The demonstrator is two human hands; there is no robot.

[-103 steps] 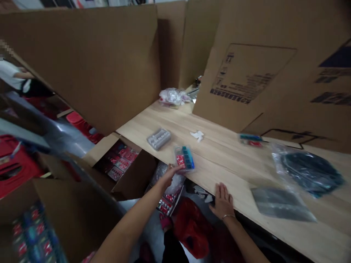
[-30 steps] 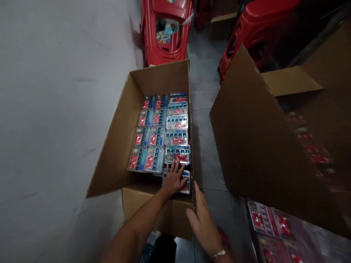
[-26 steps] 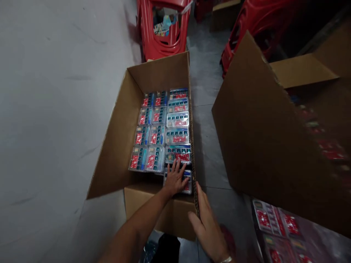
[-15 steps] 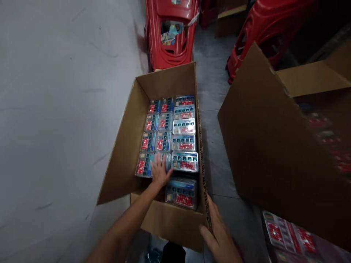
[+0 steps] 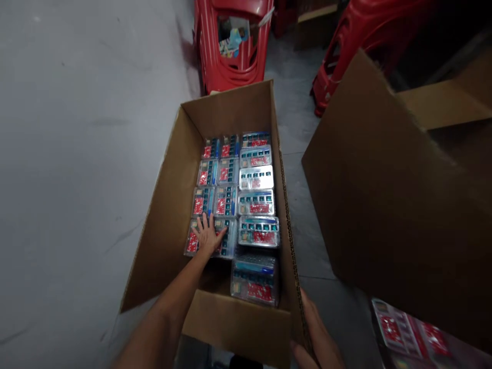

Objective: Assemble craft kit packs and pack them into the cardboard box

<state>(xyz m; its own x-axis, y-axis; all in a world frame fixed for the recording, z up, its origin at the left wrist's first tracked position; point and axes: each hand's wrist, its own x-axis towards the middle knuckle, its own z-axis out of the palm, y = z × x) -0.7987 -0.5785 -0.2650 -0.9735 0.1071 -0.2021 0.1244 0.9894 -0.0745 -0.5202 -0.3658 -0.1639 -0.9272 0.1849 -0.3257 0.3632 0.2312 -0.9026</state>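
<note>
An open cardboard box [image 5: 154, 230] on the floor holds rows of clear plastic cases with red, teal and blue contents. My left hand [image 5: 207, 236] lies spread, palm down, across two cases in the near left rows. Beside it in the right column is a shiny case [image 5: 258, 231]. A separate stack of cases [image 5: 254, 282] stands lower in the near right corner, with a dark gap to its left. My right hand [image 5: 317, 333] grips the box's right wall near the front, thumb inside and fingers outside. Part of that hand is cut off below.
A larger cardboard box [image 5: 384, 195] stands open to the right. More packed cases [image 5: 407, 328] lie at lower right. Red plastic stools [image 5: 234, 77] sit behind the box, another red stool [image 5: 334, 66] at upper right. Grey floor [image 5: 69, 179] spreads to the left.
My left hand has shifted left, from the second row's near case to lie across both left rows. My right hand stays on the box wall. The view has moved slightly.
</note>
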